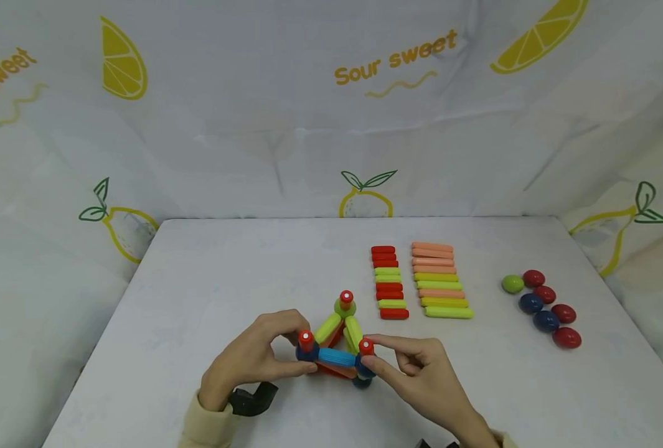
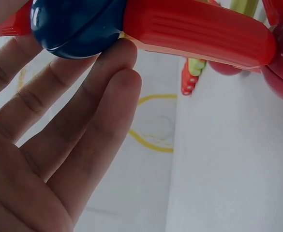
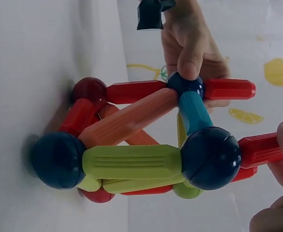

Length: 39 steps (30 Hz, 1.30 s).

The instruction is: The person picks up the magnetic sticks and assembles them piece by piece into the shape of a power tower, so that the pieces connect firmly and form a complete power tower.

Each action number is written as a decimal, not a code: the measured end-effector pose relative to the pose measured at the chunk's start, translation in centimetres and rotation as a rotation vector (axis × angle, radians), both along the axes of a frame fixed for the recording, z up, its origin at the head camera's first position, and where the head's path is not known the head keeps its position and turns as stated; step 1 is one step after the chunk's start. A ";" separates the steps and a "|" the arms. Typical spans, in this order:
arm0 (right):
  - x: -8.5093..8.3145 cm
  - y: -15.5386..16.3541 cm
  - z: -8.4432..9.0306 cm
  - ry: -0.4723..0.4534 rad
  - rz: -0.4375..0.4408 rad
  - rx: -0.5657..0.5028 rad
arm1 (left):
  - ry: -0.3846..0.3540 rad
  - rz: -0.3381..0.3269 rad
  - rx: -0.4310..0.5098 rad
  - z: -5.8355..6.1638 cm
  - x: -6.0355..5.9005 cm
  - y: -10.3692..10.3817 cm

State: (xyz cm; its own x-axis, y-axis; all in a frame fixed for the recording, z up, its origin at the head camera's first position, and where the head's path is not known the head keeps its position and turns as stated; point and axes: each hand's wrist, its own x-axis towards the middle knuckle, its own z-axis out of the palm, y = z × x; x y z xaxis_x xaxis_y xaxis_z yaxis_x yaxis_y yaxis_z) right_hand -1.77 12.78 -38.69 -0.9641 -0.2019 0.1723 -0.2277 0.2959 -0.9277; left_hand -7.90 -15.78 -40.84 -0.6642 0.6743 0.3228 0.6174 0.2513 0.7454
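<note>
White cloth printed with lemons and the words "Sour sweet" backs a white desk [image 1: 208, 274] seen from the head camera. Near the front edge stands a structure [image 1: 337, 339] of short coloured rods joined at balls: a blue rod [image 1: 337, 356] runs across its near side between two dark blue balls, green rods rise toward a green ball topped by a short red rod [image 1: 346, 299], and orange and red rods form the lower frame.

Left hand [image 1: 253, 361]: fingers curled about the left corner, thumb and fingertips pinching the dark blue ball [image 3: 186, 85] there, as the right wrist view shows; the left wrist view shows that ball [image 2: 76, 24] resting against the fingertips, with a red rod [image 2: 194, 31] leading off it.

Right hand [image 1: 415, 367]: thumb and forefinger pinch the short red rod [image 3: 257, 150] that sticks out of the right-hand dark blue ball [image 3: 210, 158]; the remaining fingers are loosely curled.

Behind and to the right of the structure lie two neat columns of spare rods, a shorter column [image 1: 388, 282] in red and green and a longer column [image 1: 439, 280] in orange and green. Well apart, further right, lies a group of loose balls [image 1: 544, 308]: one green, the rest red and dark blue. A dark strap piece [image 1: 253, 398] shows at the left wrist.
</note>
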 end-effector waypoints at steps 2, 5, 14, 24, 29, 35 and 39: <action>0.1 0.0 -0.2 0.001 -0.003 0.010 | -0.007 0.002 0.001 0.0 0.0 0.0; 0.2 0.1 -0.4 0.014 -0.003 0.021 | -0.034 0.008 0.000 0.1 0.0 0.0; 0.4 0.4 -0.8 0.135 0.046 0.037 | -0.036 -0.009 0.016 0.0 -0.1 -0.1; -0.5 3.4 -0.5 0.154 -0.048 0.201 | -0.095 -0.026 0.000 0.3 0.2 0.0; -2.1 8.6 -1.5 0.141 -0.289 0.485 | -0.083 -0.029 -0.004 0.3 0.2 0.2; -3.2 17.2 -4.0 0.150 -0.558 0.751 | -0.109 -0.029 -0.018 0.2 0.3 0.5; -3.2 21.3 -4.8 0.118 -0.640 0.819 | -0.099 -0.032 -0.020 0.2 0.3 0.7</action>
